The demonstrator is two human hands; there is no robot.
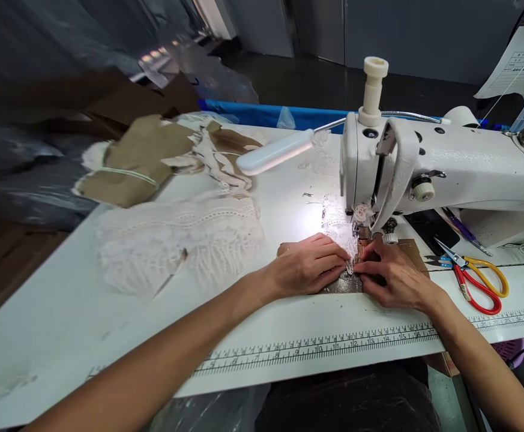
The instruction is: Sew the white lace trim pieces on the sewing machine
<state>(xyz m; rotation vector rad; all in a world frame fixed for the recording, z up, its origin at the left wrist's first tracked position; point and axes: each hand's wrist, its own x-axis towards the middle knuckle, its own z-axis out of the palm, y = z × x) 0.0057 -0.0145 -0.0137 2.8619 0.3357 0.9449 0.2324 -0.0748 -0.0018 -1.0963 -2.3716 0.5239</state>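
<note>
A strip of white lace (pixel 337 225) runs under the presser foot of a white sewing machine (pixel 460 165). My left hand (pixel 311 264) lies low over the plate with fingers together, its tips closed on the lace's near end. On the other side, my right hand (pixel 390 273) is closed too, thumb and fingers pinching the lace edge just in front of the needle area. What sits right between the fingertips is partly hidden. Brown board (pixel 412 255) shows beneath both hands, and a small lit lamp (pixel 277 151) shines on the lace.
White lace pieces (pixel 180 234) lie spread at the left, with a tied brown bundle (pixel 135 159) behind them. Right of the machine bed are red-and-yellow-handled scissors (pixel 480 279), a dark phone (pixel 430 231) and a purple pen (pixel 464 228). A printed ruler (pixel 320 348) follows the table's front edge.
</note>
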